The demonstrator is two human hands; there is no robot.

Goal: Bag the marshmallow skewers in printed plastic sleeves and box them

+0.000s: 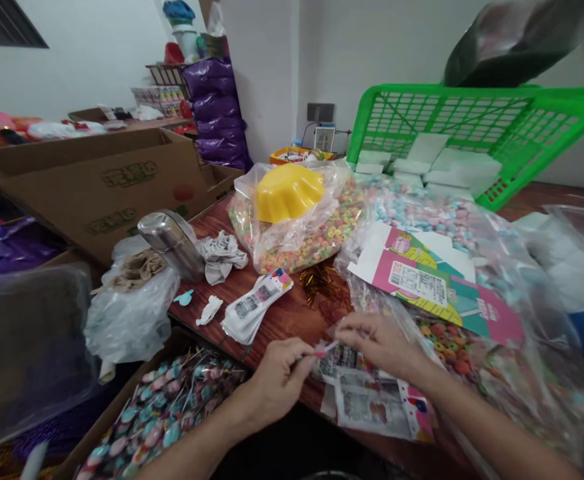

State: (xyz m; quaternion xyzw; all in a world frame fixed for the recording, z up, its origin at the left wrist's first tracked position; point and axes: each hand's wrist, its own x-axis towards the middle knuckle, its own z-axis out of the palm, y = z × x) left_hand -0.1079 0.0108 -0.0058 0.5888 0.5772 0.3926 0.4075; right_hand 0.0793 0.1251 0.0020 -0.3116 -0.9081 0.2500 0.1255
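Observation:
My left hand (285, 373) is closed, thumb and forefinger pinching a small pink piece (321, 353) on what looks like a short white stick. From the other side, the fingertips of my right hand (375, 340) close on the white end. Beneath my right hand lie printed clear packets (372, 403) at the table's front edge. A stack of printed white cards or sleeves (257, 303) rests just beyond my left hand. Below and left of that hand, a carton holds many wrapped lollipops (155, 407) in pink and blue.
A steel flask (172, 243) and crumpled tissue (222, 257) stand at the table's left. Behind are a bag of ring-shaped candy (297, 247) with a yellow bowl (289, 192) and a tilted green basket (422, 120). Flattened printed boxes (437, 287) lie on bags at right.

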